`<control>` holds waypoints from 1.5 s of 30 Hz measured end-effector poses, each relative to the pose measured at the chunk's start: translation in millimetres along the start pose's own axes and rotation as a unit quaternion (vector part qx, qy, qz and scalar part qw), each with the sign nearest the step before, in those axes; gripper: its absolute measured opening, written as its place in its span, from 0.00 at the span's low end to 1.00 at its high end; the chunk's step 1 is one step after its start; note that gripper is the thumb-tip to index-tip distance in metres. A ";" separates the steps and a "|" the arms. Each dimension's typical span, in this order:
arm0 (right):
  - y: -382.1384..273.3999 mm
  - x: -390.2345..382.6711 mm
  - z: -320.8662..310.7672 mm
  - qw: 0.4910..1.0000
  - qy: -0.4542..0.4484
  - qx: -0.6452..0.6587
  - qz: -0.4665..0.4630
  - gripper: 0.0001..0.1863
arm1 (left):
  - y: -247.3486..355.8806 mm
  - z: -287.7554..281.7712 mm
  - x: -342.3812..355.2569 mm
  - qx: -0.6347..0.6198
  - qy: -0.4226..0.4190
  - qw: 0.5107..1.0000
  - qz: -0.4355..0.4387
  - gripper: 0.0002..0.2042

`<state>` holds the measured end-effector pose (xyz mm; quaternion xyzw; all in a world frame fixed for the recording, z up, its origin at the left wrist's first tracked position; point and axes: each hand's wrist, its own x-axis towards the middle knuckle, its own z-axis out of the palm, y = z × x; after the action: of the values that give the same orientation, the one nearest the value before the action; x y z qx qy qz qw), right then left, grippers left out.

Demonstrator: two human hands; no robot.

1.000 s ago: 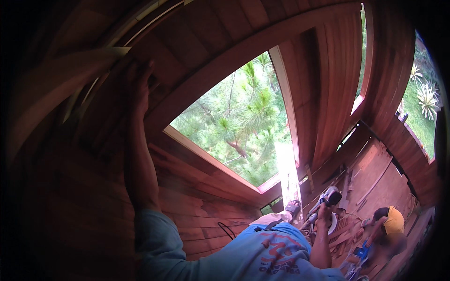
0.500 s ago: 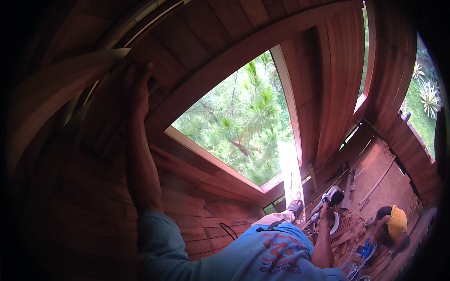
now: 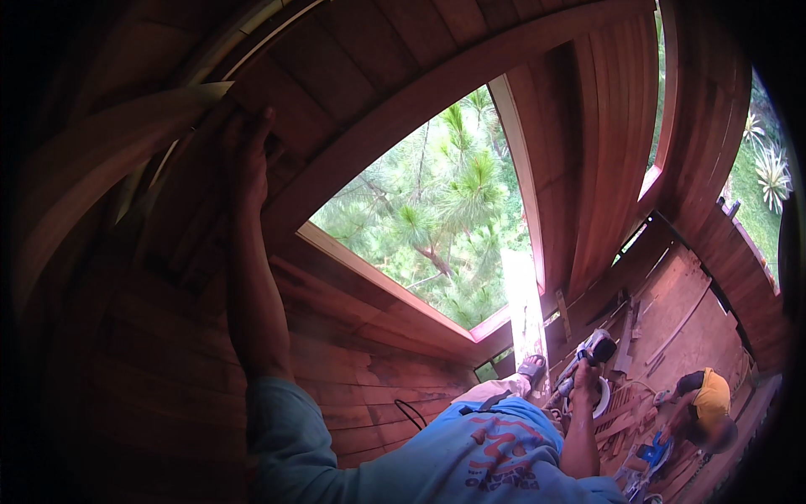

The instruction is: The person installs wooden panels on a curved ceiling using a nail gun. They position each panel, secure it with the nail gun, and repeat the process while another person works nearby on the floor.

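My left hand (image 3: pixel 250 160) is raised high at the upper left, its fingers in deep shadow. It seems closed round the edge of a wooden board (image 3: pixel 281 172) beneath the curved plank ceiling. Down at the lower right, my right hand (image 3: pixel 585 380) grips a grey and black handheld power tool (image 3: pixel 598 344). The tool's exact kind is too small to make out. Beside that hand shows a pale round thing (image 3: pixel 601 398), partly hidden by my forearm. My foot (image 3: pixel 533 366) is by a bright, pale plank (image 3: pixel 524 307).
A window opening (image 3: pixel 420 218) faces green pine branches. Plank walls (image 3: pixel 617 151) surround me. Low at the right, a co-worker in a yellow top (image 3: pixel 714 396) bends over a blue tool (image 3: pixel 651 452). Wood scraps (image 3: pixel 617 420) and a cord (image 3: pixel 630 385) litter the floor.
The view has shifted slightly. Both my hands keep their places, and the co-worker has moved only a little.
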<state>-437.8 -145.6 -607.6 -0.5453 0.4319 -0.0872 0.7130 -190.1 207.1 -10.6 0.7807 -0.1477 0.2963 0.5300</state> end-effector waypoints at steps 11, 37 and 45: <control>-0.4 2.3 4.3 1.000 -0.018 0.000 -0.004 0.11 | -8.4 -4.6 5.1 -0.004 -0.009 1.000 0.019 0.24; 3.0 7.5 6.9 0.996 -0.012 0.079 0.030 0.08 | 10.2 10.0 -2.3 -0.009 -0.007 1.000 0.016 0.25; 6.0 9.2 10.0 0.997 -0.015 0.075 -0.021 0.06 | 0.8 3.0 3.4 0.009 0.003 1.000 0.003 0.26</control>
<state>-427.2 -141.7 -617.2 -0.5005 0.4014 -0.1263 0.7566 -187.0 204.4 -8.7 0.7842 -0.1454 0.3016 0.5224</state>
